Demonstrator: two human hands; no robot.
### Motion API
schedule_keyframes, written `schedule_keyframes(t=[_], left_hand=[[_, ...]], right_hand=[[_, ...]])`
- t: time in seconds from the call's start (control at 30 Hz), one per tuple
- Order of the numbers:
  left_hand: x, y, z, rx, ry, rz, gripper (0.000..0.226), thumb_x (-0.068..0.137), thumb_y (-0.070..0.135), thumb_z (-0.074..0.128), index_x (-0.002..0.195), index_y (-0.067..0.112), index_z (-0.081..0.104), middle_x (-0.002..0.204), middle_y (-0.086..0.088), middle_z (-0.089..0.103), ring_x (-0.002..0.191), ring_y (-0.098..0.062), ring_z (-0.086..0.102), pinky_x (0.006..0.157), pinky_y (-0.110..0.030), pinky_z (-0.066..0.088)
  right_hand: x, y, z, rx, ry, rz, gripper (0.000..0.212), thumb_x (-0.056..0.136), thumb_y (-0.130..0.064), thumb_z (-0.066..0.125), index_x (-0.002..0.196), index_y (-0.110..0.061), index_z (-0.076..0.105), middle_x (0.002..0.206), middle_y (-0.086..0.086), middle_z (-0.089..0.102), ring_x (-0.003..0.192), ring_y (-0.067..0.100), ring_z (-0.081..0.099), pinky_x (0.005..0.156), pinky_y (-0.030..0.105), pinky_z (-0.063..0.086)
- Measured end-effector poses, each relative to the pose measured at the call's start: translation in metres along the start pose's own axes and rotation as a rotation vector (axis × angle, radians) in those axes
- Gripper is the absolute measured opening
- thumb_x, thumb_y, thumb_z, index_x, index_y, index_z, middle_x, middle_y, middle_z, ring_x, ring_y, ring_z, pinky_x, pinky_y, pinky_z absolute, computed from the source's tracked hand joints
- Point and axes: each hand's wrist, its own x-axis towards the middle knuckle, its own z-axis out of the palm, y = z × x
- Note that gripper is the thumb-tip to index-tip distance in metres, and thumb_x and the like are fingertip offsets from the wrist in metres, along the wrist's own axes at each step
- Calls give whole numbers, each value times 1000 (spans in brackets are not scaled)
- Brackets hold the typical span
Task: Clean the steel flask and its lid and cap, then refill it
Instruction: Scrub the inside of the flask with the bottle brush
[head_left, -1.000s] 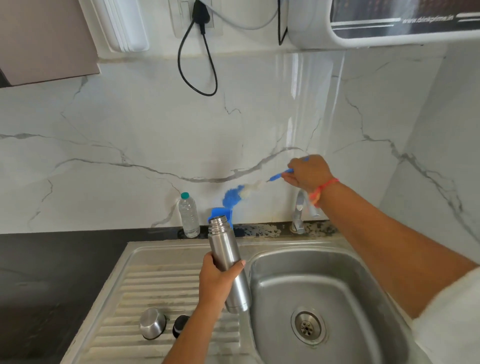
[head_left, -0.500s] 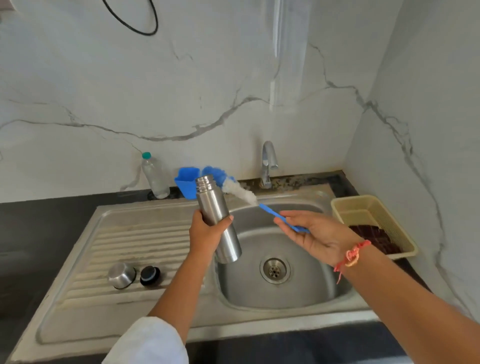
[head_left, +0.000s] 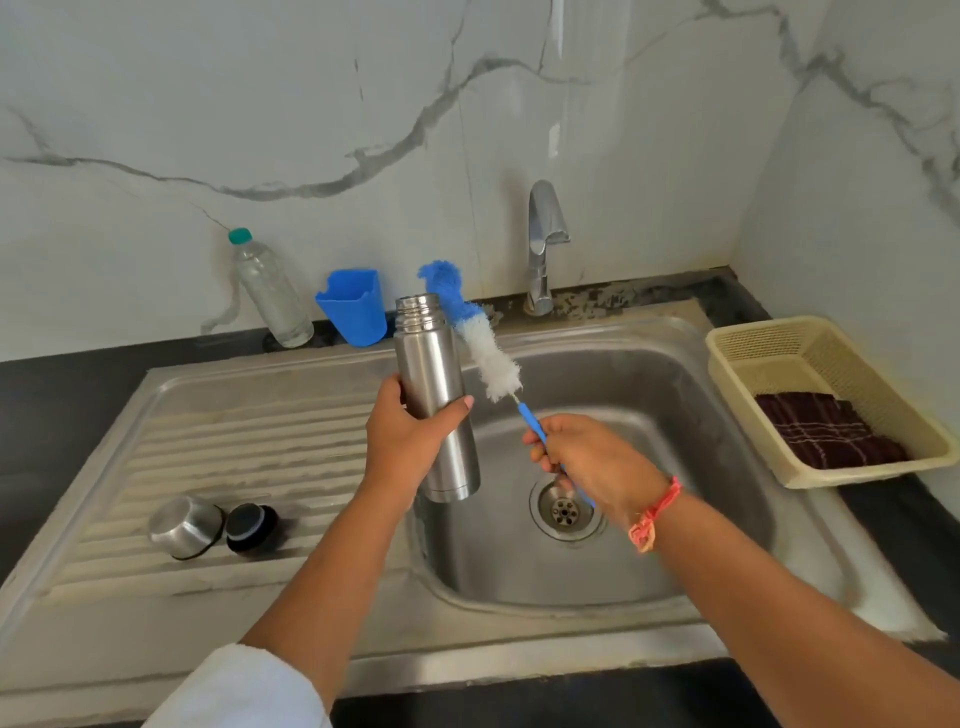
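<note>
Brush (head_left: 488, 364) head is crowding the right side of the flask (head_left: 434, 384) mouth that your left hand (head_left: 410, 441) is holding up. Below your right hand (head_left: 592, 462) the sink basin (head_left: 675, 405) is lying open. Beyond it the tap (head_left: 543, 244) is standing against the wall. Beyond your left hand, blue cup (head_left: 353, 306) and bottle (head_left: 270, 296) are lining the wall. Down-left of it, cap (head_left: 184, 525) and lid (head_left: 253, 529) are occupying the drainboard (head_left: 249, 441). Right of your right hand, a basket (head_left: 769, 343) is blocking the counter.

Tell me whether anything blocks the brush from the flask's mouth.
Nothing visible does. The flask, held by the left hand, has an open mouth; its lid and cap lie on the drainboard. The brush, in the right hand, sits just beside the neck.
</note>
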Motion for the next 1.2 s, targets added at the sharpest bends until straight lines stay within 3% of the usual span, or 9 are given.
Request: schedule_keyframes(t=[0.13,0.3,0.43,0.5,0.57,0.73,0.9,1.03,1.2], left_hand=[[18,-14,0,-1,-5,67,61,78,34,89,128,27,55,111,10,66,98,-6,66,75,-25,51],[33,-13,-6,66,-6,193,52,77,35,90,112,29,52,107,5,64,94,-11,66,75,-29,54],[37,-7,-7,153,11,290,57,76,34,90,117,24,51,104,9,62,92,-7,63,73,-27,50],[35,-5,-7,173,32,326,60,75,33,91,118,24,50,106,10,62,94,-8,63,77,-30,52],[30,-4,-8,197,63,351,61,74,31,91,118,23,49,105,9,61,95,-10,63,79,-33,52],[8,8,-18,310,149,428,65,73,26,92,119,20,47,112,3,60,97,-18,61,80,-33,47],[-10,11,-20,358,264,470,71,70,18,92,126,21,48,111,4,57,99,-24,61,81,-38,48],[-6,-3,-14,445,462,413,73,65,21,90,123,31,47,117,6,59,108,-26,60,93,-54,50],[14,-21,-11,550,615,377,85,71,17,87,144,31,44,141,5,54,132,-23,49,106,-51,36]], right_hand=[[33,28,-2,-251,145,-264,29,102,-16,40,87,-18,65,73,-1,61,61,14,48,58,32,40],[41,42,-9,-470,204,-541,24,107,-28,42,112,-16,62,70,-5,52,70,19,51,74,43,47],[41,45,-11,-460,204,-529,14,104,-23,49,111,-23,61,79,-4,64,76,19,62,75,36,52],[36,44,-10,-413,195,-507,11,103,-19,51,109,-21,59,83,-2,70,73,13,64,64,22,52],[31,43,-12,-448,204,-513,9,103,-19,51,110,-22,56,86,0,72,67,8,60,57,19,45],[26,19,-29,-725,288,-534,30,105,-27,45,127,-15,62,116,11,70,107,32,63,90,34,50],[20,-13,-49,-974,282,-487,31,105,-24,47,121,-7,67,121,17,68,109,34,63,86,32,46],[16,-10,-55,-839,330,-557,28,103,-22,46,114,-9,68,116,13,69,105,32,62,79,30,42],[14,5,-67,-648,400,-704,21,99,-36,46,86,-27,59,90,-2,68,92,28,63,71,31,40]])
